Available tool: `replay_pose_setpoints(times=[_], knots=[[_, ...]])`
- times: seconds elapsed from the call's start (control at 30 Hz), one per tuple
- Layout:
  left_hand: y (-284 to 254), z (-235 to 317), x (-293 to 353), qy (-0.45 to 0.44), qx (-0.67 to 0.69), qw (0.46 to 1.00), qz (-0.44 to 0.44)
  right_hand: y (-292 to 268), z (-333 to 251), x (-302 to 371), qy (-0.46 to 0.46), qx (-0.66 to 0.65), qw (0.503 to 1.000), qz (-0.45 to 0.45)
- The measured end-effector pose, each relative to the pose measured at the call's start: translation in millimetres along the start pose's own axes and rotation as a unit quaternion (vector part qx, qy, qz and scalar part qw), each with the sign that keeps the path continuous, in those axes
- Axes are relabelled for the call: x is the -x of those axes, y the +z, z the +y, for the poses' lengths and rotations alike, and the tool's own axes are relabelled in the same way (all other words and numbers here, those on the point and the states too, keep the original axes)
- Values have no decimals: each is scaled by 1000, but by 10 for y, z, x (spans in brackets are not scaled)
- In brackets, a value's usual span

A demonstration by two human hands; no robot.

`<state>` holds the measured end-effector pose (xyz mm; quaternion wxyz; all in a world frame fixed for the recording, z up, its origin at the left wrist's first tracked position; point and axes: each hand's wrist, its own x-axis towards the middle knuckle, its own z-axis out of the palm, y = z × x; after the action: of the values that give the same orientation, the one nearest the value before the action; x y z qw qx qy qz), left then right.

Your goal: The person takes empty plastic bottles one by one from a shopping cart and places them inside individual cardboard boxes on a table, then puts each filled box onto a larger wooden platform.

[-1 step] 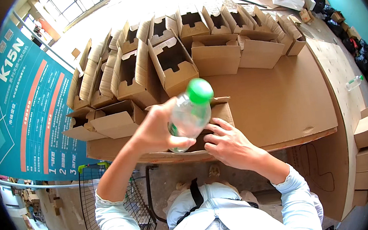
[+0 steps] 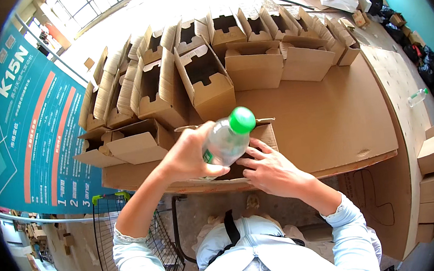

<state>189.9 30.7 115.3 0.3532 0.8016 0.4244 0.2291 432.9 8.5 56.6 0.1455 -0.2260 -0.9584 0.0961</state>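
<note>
My left hand (image 2: 190, 154) is closed around a clear plastic bottle (image 2: 225, 146) with a green cap, held tilted with the cap toward the upper right. Beneath it, at the table's near edge, is a small open cardboard box (image 2: 267, 133); the bottle and my hands hide most of it. The fingers of my right hand (image 2: 272, 171) are bent over the box's near right side and hold it. Whether the bottle's base touches the box inside cannot be made out.
Several open cardboard boxes (image 2: 213, 95) stand in a curved row along the table's left and far sides. Brown cardboard (image 2: 330, 119) covers the tabletop. A wire cart (image 2: 117, 239) stands below left, beside a teal banner (image 2: 35, 142). Another bottle (image 2: 418, 97) lies at the right.
My left hand and the bottle have moved slightly down toward the box and a little right. My right hand stays at the box's side.
</note>
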Motion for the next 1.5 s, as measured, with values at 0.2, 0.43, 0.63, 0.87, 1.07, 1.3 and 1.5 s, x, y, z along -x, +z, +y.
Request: replay_pose_setpoints(times=[0.2,0.43,0.63,0.87,1.07,1.3,1.5], knots=[[-2,-106,-82,-105,-259,945,-169,-244,54,-110,50,72,983,-162],[-109,-96,-275,-114,-246,931,-246,-83,-6,95,65,86,993,-43],[15,-291,-496,-168,-229,900,-329,-55,-8,188,81,55,995,33],[162,-823,-451,-155,-119,876,-442,-94,-69,229,74,48,995,40],[765,-586,-771,-135,-351,810,-450,-81,-34,287,53,-11,998,32],[409,-468,-573,-66,-200,952,-223,-57,188,471,82,-35,994,56],[-140,-123,745,-29,-80,969,233,-102,259,627,115,-59,989,71]])
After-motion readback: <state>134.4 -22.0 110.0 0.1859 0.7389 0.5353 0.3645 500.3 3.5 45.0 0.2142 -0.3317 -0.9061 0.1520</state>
